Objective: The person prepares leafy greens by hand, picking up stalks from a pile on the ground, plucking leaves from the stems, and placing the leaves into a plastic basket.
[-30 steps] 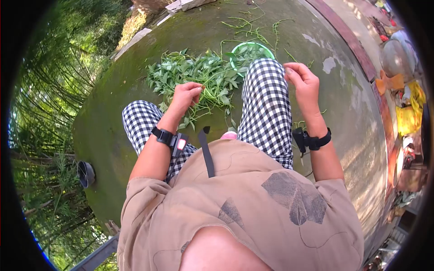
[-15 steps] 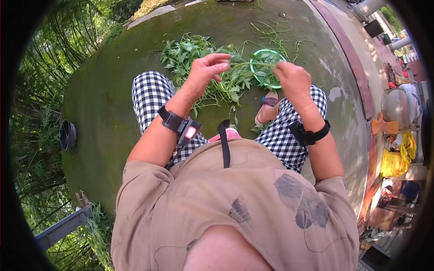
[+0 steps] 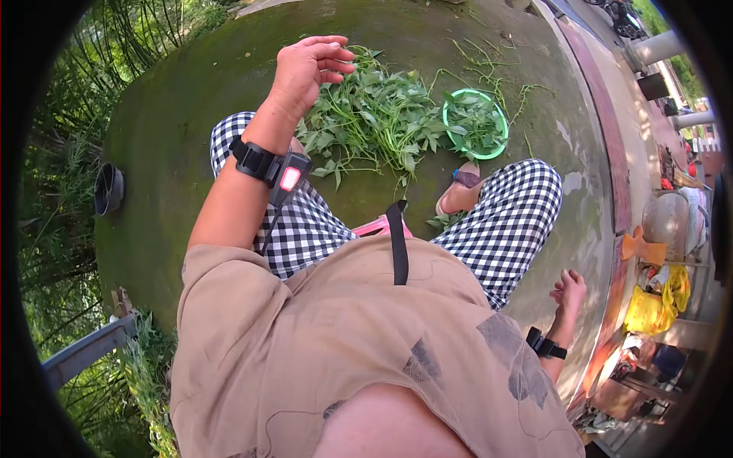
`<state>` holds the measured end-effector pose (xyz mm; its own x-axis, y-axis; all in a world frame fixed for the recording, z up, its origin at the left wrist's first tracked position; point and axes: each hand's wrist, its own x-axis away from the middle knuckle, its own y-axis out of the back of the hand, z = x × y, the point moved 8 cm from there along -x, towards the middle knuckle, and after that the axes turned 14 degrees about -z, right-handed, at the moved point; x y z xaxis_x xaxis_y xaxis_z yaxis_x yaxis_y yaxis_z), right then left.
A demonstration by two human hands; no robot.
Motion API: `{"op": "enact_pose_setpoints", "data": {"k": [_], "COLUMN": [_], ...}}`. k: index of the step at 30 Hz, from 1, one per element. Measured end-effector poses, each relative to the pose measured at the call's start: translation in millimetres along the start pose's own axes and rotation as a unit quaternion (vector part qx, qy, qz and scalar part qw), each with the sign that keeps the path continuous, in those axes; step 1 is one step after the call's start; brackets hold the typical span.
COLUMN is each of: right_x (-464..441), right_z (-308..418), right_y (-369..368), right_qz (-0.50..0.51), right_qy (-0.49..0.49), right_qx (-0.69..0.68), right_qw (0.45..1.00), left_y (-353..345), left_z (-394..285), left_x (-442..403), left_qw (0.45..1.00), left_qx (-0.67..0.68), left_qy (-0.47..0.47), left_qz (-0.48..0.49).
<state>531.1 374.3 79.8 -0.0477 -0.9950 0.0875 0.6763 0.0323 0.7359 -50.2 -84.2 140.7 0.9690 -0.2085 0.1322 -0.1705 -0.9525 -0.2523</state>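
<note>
1. Green-stained, mossy ground (image 3: 175,175) spreads beneath a seated person in chequered trousers (image 3: 508,221); thin-leaved greenery (image 3: 57,153) borders it at left, with a dark pot (image 3: 109,189) at its edge. At right, beyond a reddish strip (image 3: 599,114), a yellow bag (image 3: 649,311) lies among household clutter.
2. A broad heap of leafy stems (image 3: 382,114) lies in the far middle, loose and tangled, directly on the ground.
3. Just right of the heap sits a green-rimmed basket (image 3: 471,91), holding a layer of leaves (image 3: 473,122). Judging by the view, some of the greens have been sorted out.
4. Beyond the basket, thin stems (image 3: 489,67), mostly bare, are strewn about; they look like the discarded part.
5. Most of the work seems to remain: the heap covers far more ground than the basket, perhaps putting things at an early or middle stage.
6. The left hand (image 3: 305,69) is raised over the heap's left side. Its grip is loosely wide, fingers apart, with nothing visible in it.
7. The right hand (image 3: 569,291) is out at the near right, well apart from the basket. Its fingers are partly curled; I cannot tell whether that grip holds anything.
</note>
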Motion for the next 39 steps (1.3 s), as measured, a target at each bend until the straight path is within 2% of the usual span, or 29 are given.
{"op": "enact_pose_setpoints", "data": {"k": [2,3,6,8,10,12,14,16,17,19,20,23,24,25,27,31,32,34,35,36,37,39], "right_x": [27.5,41.0,77.6,108.2,145.8,184.4,231.4,282.5,309.5,373.2,401.7,449.1,457.9,462.9,455.7,399.7,392.2,367.9,343.5,306.5,265.8,214.1], "right_z": [25.4,54.1,152.2,215.9,277.3,326.9,369.9,395.1,404.1,415.6,416.0,414.3,412.9,412.6,415.1,419.7,427.6,444.1,440.9,417.6,380.4,331.9], "right_y": [-5.1,-11.8,-43.0,-71.9,-95.4,-121.6,-140.8,-155.0,-160.1,-144.1,-130.8,-84.3,-75.2,-71.1,-69.9,-100.2,-131.5,-226.5,-293.5,-379.8,-455.2,-527.2], "right_qz": [0.040,0.040,0.083,0.170,0.210,0.275,0.338,0.402,0.436,0.480,0.514,0.511,0.478,0.423,0.365,0.334,0.317,0.301,0.315,0.384,0.440,0.363], "right_qy": [-0.014,0.009,0.140,0.231,0.301,0.310,0.370,0.432,0.466,0.595,0.614,0.665,0.649,0.618,0.620,0.734,0.732,0.663,0.576,0.482,0.379,0.413], "right_qx": [-0.041,-0.064,-0.129,-0.165,-0.157,-0.173,-0.201,-0.231,-0.247,-0.235,-0.267,-0.415,-0.487,-0.558,-0.578,-0.431,-0.414,-0.350,-0.318,-0.223,-0.176,-0.011], "right_qw": [0.998,0.997,0.978,0.944,0.917,0.893,0.842,0.773,0.729,0.600,0.536,0.351,0.335,0.358,0.385,0.405,0.439,0.589,0.684,0.755,0.795,0.835], "left_y": [3.6,4.3,2.0,-0.6,-3.9,-0.9,12.1,32.1,45.5,49.1,50.6,48.2,47.1,45.5,39.3,30.8,30.5,33.4,34.4,35.0,35.8,34.1], "left_z": [2.9,4.4,12.9,18.3,20.8,30.2,42.2,60.4,78.5,72.9,65.9,46.5,42.7,45.0,52.3,49.6,49.3,54.5,55.1,58.1,61.2,63.3], "left_x": [-16.9,-24.0,-45.3,-55.7,-62.1,-73.3,-79.8,-86.0,-93.5,-97.8,-101.0,-114.0,-119.3,-122.9,-121.3,-120.1,-119.2,-119.5,-122.4,-124.4,-124.0,-121.5], "left_qw": [1.000,1.000,0.998,0.997,0.996,0.994,0.990,0.983,0.969,0.971,0.971,0.981,0.983,0.983,0.982,0.981,0.981,0.978,0.977,0.976,0.975,0.974], "left_qx": [0.007,0.006,0.016,0.024,0.029,0.040,0.060,0.066,0.075,0.069,0.065,0.036,0.025,0.018,0.010,-0.024,-0.034,-0.045,-0.049,-0.045,-0.041,-0.032], "left_qy": [0.009,0.016,0.042,0.050,0.062,0.075,0.091,0.117,0.164,0.168,0.167,0.115,0.095,0.097,0.113,0.118,0.110,0.109,0.106,0.114,0.122,0.134], "left_qz": [-0.024,-0.026,-0.038,-0.049,-0.057,-0.063,-0.086,-0.128,-0.166,-0.158,-0.155,-0.150,-0.152,-0.155,-0.153,-0.152,-0.158,-0.174,-0.180,-0.181,-0.182,-0.182]}}
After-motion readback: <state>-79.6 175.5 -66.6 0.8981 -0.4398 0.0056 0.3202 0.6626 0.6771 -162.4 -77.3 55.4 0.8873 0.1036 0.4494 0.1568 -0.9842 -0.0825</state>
